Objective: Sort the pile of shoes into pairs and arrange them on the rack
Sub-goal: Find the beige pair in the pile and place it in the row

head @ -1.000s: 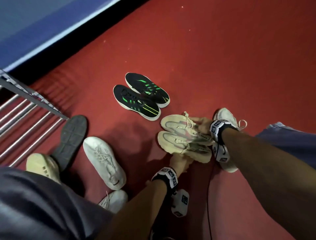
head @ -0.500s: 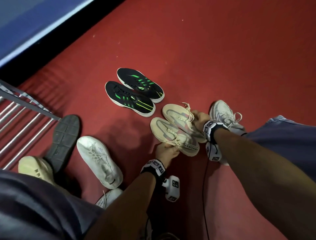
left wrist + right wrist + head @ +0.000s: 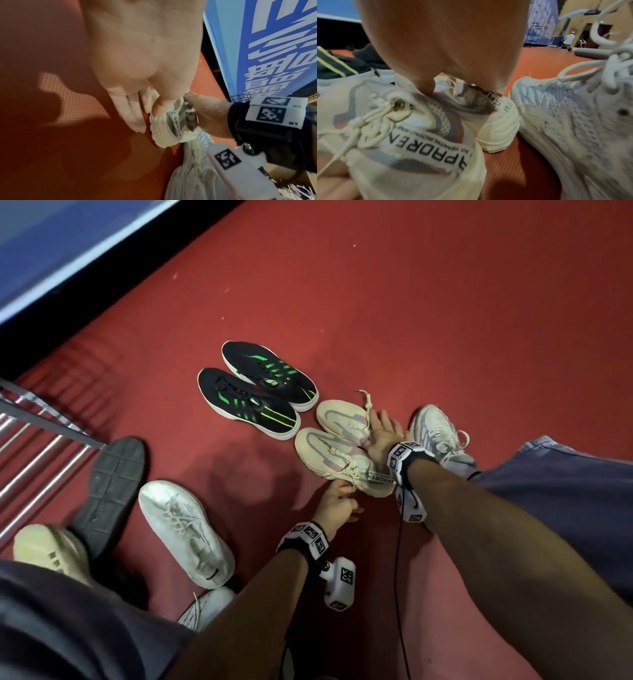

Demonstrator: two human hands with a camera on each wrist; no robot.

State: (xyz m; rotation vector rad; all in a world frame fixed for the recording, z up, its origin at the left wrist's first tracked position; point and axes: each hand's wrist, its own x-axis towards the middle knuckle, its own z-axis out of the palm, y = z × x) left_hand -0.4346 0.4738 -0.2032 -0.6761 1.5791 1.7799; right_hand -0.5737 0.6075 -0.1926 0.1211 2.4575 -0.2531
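Head view: I'm crouching over the red floor (image 3: pixel 445 320), squaring up the cream pair in the middle of the frame. My left hand (image 3: pixel 334 505) is curling its fingers at the heel of the nearer cream shoe (image 3: pixel 329 453), thumb pinching the collar. My right hand (image 3: pixel 380 434) is lying flat, fingers straight, over the heel end of the farther cream shoe (image 3: pixel 342 417), holding nothing. The black-and-green pair (image 3: pixel 257 395) is sitting just above and left of them, already matched. A white sneaker (image 3: pixel 185 529), an upturned grey sole (image 3: pixel 113 491) and a pale yellow shoe (image 3: pixel 44 546) are waiting at lower left, and the rack (image 3: pixel 37 440) is poking in at the left edge. A loose lace (image 3: pixel 366 400) is trailing off the farther shoe; I reckon it could snag or get stepped on when I'm carrying the pair over.

Left wrist view: my thumb is pressing into the heel collar while the other fingers are hanging beside the sole. The tape on the heel is reading "APOREN", first letters hidden. A blue banner (image 3: pixel 274 47) at the upper right is carrying large white characters I'm not managing to read.

Right wrist view: the grey-white knit sneaker (image 3: pixel 573 121) is crowding in on the right, close enough that I could grab it as a false match. The tape is reading "APOREN" again, with smaller print beside it too blurred to read.
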